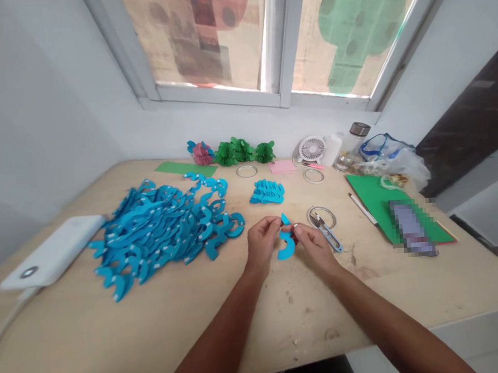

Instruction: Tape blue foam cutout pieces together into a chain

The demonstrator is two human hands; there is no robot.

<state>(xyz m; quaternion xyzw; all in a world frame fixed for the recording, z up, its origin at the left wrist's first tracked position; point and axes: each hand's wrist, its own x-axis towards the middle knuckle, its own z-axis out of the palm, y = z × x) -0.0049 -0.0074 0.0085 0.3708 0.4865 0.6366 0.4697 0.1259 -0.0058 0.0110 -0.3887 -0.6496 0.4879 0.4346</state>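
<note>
Both my hands are over the middle of the wooden table (114,332), pinching one blue curved paper piece (286,246) between them. My left hand (262,241) grips its upper end with closed fingers. My right hand (310,240) holds it from the right, fingers closed on its edge. A big heap of blue curved paper pieces (162,229) with small white tabs lies to the left. A small stack of blue pieces (267,191) sits just beyond my hands. Small thread snips (326,231) lie by my right hand on a tape ring (321,215).
A white power bank (53,251) lies at the left edge. Green paper sheets (378,203) with a pen (362,208) are at right. At the back stand green paper flowers (242,151), a pink one (202,153), a small fan (312,149), a jar (354,139) and a plastic bag (394,156).
</note>
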